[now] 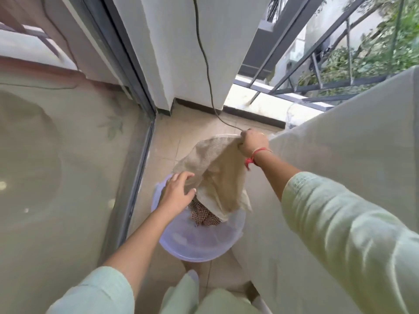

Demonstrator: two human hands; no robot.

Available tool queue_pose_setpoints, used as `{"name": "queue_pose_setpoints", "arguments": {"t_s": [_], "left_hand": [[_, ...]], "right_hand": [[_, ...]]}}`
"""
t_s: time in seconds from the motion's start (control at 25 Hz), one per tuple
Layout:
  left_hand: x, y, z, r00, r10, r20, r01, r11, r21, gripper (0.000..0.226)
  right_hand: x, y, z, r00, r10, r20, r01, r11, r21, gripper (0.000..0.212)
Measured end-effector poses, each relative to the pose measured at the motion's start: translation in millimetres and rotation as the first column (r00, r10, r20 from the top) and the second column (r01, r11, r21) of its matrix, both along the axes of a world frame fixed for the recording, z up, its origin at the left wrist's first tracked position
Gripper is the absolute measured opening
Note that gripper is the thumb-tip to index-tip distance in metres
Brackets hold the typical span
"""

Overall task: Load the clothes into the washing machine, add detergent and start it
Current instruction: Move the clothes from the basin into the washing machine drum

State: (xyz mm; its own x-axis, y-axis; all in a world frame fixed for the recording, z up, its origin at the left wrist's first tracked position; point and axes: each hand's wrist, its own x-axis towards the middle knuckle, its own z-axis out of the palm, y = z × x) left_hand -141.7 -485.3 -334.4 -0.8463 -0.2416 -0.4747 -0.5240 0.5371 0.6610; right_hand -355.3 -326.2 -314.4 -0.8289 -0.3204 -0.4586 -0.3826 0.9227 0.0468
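A pale purple plastic tub point(205, 248) stands on the tiled floor below me. My right hand point(254, 142) grips one end of a beige cloth point(217, 175) and holds it up over the tub. Its lower end hangs down into the tub. My left hand point(178, 192) reaches to the cloth's left edge with spread fingers that touch it. Under the cloth a dark red checked garment point(201, 217) lies in the tub. At my right stands a tall pale surface point(340, 159), whose top I cannot see.
A glass sliding door point(68, 155) with a dark frame closes off the left side. A white pillar point(181, 53) with a black cable point(205, 62) stands ahead. A metal railing point(317, 71) and greenery lie beyond on the right. The floor strip is narrow.
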Motion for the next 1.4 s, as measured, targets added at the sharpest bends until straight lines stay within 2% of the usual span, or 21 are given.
{"name": "queue_pose_setpoints", "arguments": {"t_s": [0.04, 0.12, 0.2, 0.28, 0.4, 0.48, 0.6, 0.68, 0.76, 0.84, 0.96, 1.04, 1.08, 1.12, 1.2, 1.28, 1.36, 1.4], "left_hand": [[-0.7, 1.5, 12.9, 1.0, 0.025, 0.008, -0.025, 1.0, -0.003, 0.051], [-5.6, -0.1, 41.5, 0.996, 0.083, 0.022, -0.081, 0.995, -0.057, 0.072], [-12.4, -2.6, 75.5, 0.996, 0.08, 0.04, -0.074, 0.99, -0.12, 0.095], [-13.9, -2.1, 117.0, 0.996, 0.016, 0.086, 0.002, 0.98, -0.2, 0.114], [-6.7, -2.2, 175.6, 0.987, -0.03, 0.156, 0.08, 0.944, -0.32, 0.127], [2.7, 2.3, 212.6, 0.99, 0.011, 0.142, 0.04, 0.936, -0.35, 0.127], [11.9, 18.0, 257.5, 0.992, 0.102, 0.072, -0.077, 0.953, -0.293, 0.122], [15.2, 36.8, 289.8, 0.993, 0.111, -0.048, -0.119, 0.966, -0.228, 0.105], [12.5, 57.4, 325.4, 0.969, 0.118, -0.218, -0.155, 0.975, -0.158, 0.068], [6.2, 87.2, 366.7, 0.904, 0.169, -0.394, -0.223, 0.97, -0.094, 0.028], [-4.0, 136.1, 430.0, 0.792, 0.224, -0.568, -0.236, 0.97, 0.054, 0.024], [-7.4, 171.7, 469.4, 0.801, 0.142, -0.582, -0.116, 0.99, 0.081, 0.02], [-10.1, 188.2, 485.0, 0.828, 0.049, -0.559, -0.019, 0.998, 0.06, 0.02], [-12.7, 206.9, 501.1, 0.853, -0.059, -0.519, 0.086, 0.996, 0.028, 0.022], [-20.8, 248.4, 527.9, 0.879, -0.255, -0.403, 0.267, 0.963, -0.026, 0.034], [-32.7, 291.4, 545.0, 0.859, -0.393, -0.326, 0.406, 0.913, -0.032, 0.041], [-42.0, 334.5, 556.6, 0.808, -0.514, -0.288, 0.526, 0.849, -0.04, 0.046], [-46.5, 355.1, 560.3, 0.763, -0.593, -0.259, 0.588, 0.802, -0.103, 0.049]], "right_hand": [[12.2, -1.9, 18.9, 0.99, 0.144, -0.002, -0.144, 0.989, 0.017, 0.027], [40.6, -5.2, 58.9, 0.921, 0.374, 0.111, -0.377, 0.926, 0.005, 0.025], [63.1, -6.6, 102.2, 0.865, 0.454, 0.215, -0.453, 0.89, -0.058, 0.024], [77.2, -6.9, 157.9, 0.859, 0.456, 0.232, -0.436, 0.89, -0.134, 0.026], [96.4, 2.9, 254.1, 0.847, 0.51, 0.148, -0.474, 0.852, -0.223, 0.032], [113.5, 24.0, 323.9, 0.829, 0.555, 0.064, -0.518, 0.807, -0.285, 0.036], [134.4, 67.0, 415.8, 0.813, 0.57, -0.12, -0.56, 0.71, -0.427, 0.033], [143.5, 108.7, 466.2, 0.808, 0.521, -0.274, -0.577, 0.607, -0.547, 0.011], [149.6, 157.4, 502.8, 0.824, 0.405, -0.396, -0.563, 0.507, -0.653, 0.02], [150.2, 214.1, 522.3, 0.874, 0.223, -0.431, -0.485, 0.423, -0.766, 0.022], [144.5, 303.1, 529.4, 0.95, -0.074, -0.302, -0.274, 0.261, -0.926, 0.022], [144.7, 365.4, 527.8, 0.971, -0.199, -0.131, -0.102, 0.149, -0.984, 0.005], [146.0, 396.0, 525.1, 0.972, -0.234, -0.024, 0.004, 0.12, -0.993, 0.005], [147.3, 425.7, 521.3, 0.962, -0.262, 0.081, 0.117, 0.125, -0.985, 0.008], [147.2, 482.0, 510.3, 0.91, -0.365, 0.198, 0.298, 0.242, -0.923, 0.017], [146.5, 527.7, 499.2, 0.867, -0.466, 0.174, 0.411, 0.473, -0.78, 0.016], [146.1, 552.9, 490.5, 0.875, -0.48, 0.059, 0.45, 0.765, -0.461, 0.015], [145.1, 558.7, 483.9, 0.906, -0.424, 0.011, 0.403, 0.853, -0.332, 0.029]]}}
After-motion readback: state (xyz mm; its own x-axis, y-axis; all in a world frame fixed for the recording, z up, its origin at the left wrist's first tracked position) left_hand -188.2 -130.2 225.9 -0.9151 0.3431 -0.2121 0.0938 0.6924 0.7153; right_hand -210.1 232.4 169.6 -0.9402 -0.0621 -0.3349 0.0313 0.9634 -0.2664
